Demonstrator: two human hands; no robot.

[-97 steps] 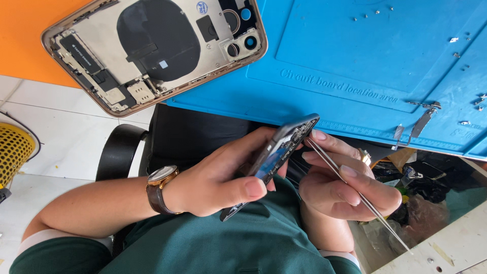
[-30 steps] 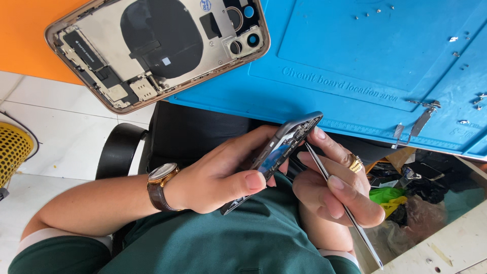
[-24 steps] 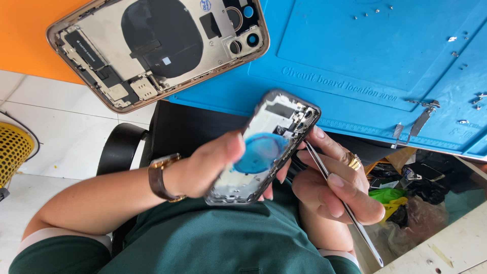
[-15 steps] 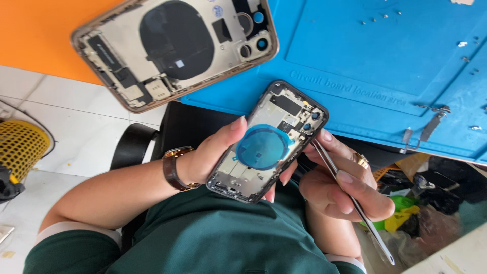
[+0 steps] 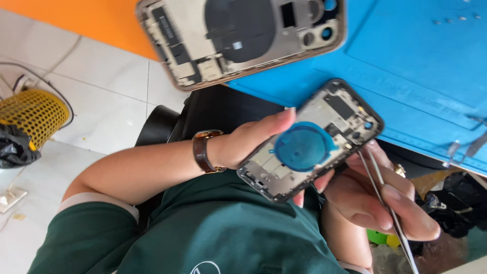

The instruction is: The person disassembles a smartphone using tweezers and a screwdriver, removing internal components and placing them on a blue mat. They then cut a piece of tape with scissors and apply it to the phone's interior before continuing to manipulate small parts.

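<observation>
Above the hands a gold phone shell [image 5: 238, 40] lies on a blue mat [image 5: 421, 66], while the left hand [image 5: 253, 144] grips a dark phone frame [image 5: 310, 139] and the right hand [image 5: 378, 203] just beside it pinches tweezers [image 5: 388, 213].

A phone repair workshop: blue repair mat [image 5: 416, 66], opened phone housings [image 5: 238, 38], tweezers [image 5: 385, 203].

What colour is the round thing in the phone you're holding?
Blue, on the phone in the head view.
</observation>
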